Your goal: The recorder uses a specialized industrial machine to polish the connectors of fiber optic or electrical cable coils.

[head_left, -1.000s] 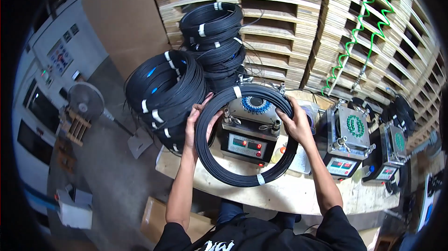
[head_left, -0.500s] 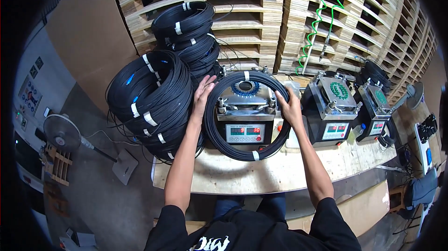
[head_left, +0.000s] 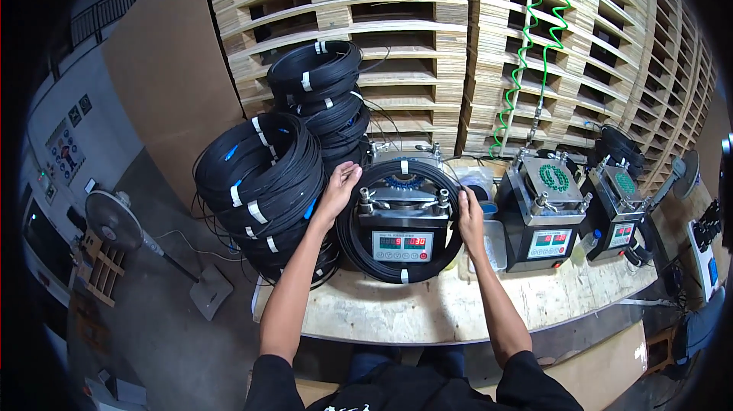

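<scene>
A round coil of black cable (head_left: 353, 237), bound with white tape at top and bottom, is held up in front of the nearest machine (head_left: 368, 220). Through the ring show the machine's metal top clamps and lit red display. My left hand (head_left: 338, 193) presses the coil's left side, fingers long and close together. Against its right side lies my right hand (head_left: 471, 221), fingers pointing up. The coil is gripped between both hands; parts of the fingers behind it are hidden. A ring of blue connectors (head_left: 402, 181) sits on the machine, partly hidden by the coil.
Tall stacks of black cable coils (head_left: 259, 182) stand close by my left arm. Two similar machines with green connector rings (head_left: 553, 178) (head_left: 623, 182) are at right on the wooden table (head_left: 397, 315). Wooden pallets (head_left: 389, 44) rise behind; a green coiled hose (head_left: 523, 52) hangs there.
The view has tipped up, so the scene sits lower. The coil looks smaller, farther from me and closer to the machine. My right-hand fingers have straightened along its side.
</scene>
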Action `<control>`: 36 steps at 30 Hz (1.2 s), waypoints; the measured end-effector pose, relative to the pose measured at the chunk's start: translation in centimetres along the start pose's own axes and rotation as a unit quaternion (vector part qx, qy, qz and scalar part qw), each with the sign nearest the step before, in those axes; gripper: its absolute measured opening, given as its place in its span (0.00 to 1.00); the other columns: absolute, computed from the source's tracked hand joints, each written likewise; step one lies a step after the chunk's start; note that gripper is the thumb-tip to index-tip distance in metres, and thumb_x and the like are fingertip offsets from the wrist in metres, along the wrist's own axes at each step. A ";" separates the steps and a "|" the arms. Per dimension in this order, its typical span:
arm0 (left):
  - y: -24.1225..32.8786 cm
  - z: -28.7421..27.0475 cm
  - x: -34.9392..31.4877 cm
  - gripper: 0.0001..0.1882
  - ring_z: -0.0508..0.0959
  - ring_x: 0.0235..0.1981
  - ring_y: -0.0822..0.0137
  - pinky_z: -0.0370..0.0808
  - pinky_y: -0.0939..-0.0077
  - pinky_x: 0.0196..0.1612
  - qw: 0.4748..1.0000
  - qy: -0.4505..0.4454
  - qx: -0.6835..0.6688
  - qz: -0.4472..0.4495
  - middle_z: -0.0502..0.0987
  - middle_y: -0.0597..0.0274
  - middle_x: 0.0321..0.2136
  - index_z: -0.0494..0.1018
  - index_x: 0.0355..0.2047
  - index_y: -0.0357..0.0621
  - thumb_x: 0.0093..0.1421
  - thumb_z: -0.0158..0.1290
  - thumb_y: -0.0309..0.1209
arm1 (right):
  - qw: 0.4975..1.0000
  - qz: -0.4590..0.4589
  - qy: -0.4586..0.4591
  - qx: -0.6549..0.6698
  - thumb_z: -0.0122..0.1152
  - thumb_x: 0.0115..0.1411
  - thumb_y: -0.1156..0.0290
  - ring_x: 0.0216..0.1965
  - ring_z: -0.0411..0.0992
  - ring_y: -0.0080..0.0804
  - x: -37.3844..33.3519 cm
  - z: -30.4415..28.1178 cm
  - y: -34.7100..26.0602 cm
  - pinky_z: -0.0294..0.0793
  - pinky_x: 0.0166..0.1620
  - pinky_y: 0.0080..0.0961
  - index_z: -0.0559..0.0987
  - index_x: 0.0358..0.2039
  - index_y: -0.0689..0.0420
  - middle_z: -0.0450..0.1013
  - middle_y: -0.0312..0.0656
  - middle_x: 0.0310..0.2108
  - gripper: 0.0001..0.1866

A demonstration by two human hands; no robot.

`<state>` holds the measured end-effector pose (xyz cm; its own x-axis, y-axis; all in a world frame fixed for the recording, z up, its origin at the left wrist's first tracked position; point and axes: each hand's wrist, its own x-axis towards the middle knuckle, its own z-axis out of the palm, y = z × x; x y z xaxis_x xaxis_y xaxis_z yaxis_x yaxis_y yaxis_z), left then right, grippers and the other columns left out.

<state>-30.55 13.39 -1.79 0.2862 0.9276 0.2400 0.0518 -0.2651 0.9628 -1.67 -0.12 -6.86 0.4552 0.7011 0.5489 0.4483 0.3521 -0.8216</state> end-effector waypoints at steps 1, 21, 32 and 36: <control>1.2 0.8 -0.4 0.31 0.70 0.62 0.61 0.64 0.69 0.65 1.000 0.000 0.012 0.019 0.72 0.48 0.58 0.62 0.62 0.32 0.71 0.49 0.46 | 1.000 -0.027 0.011 0.007 0.47 0.73 0.61 0.35 0.72 0.33 0.4 -1.0 1.1 0.72 0.43 0.29 0.75 0.51 0.63 0.76 0.49 0.35 0.18; 17.2 -3.9 -6.9 0.09 0.85 0.25 0.63 0.78 0.68 0.25 0.552 0.006 0.817 0.169 0.82 0.58 0.22 0.80 0.39 0.45 0.63 0.51 0.28 | 0.845 -0.239 -0.182 -0.443 0.54 0.69 0.62 0.37 0.76 0.54 7.6 -12.6 -7.1 0.73 0.38 0.44 0.81 0.36 0.63 0.73 0.54 0.31 0.16; 21.9 -0.6 7.6 0.10 0.85 0.32 0.65 0.77 0.69 0.33 0.490 0.049 0.846 0.205 0.84 0.64 0.27 0.84 0.26 0.54 0.61 0.57 0.37 | 0.954 -0.104 -0.194 -0.205 0.69 0.61 0.62 0.20 0.56 0.21 20.0 -6.8 -3.6 0.59 0.23 0.28 0.69 0.22 0.61 0.59 0.37 0.14 0.21; 17.9 2.0 10.7 0.20 0.85 0.34 0.60 0.79 0.61 0.34 0.571 -0.024 0.794 0.207 0.84 0.58 0.28 0.84 0.27 0.48 0.66 0.52 0.47 | 0.950 -0.130 -0.240 -0.148 0.67 0.57 0.76 0.22 0.62 0.21 20.9 -2.0 -1.8 0.65 0.26 0.25 0.69 0.26 0.61 0.65 0.35 0.17 0.13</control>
<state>-24.61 18.06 17.79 0.6129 0.7002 0.3663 0.7616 -0.3997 -0.5101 8.62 12.65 6.40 -0.0735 0.8411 0.5358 0.7262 0.4134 -0.5493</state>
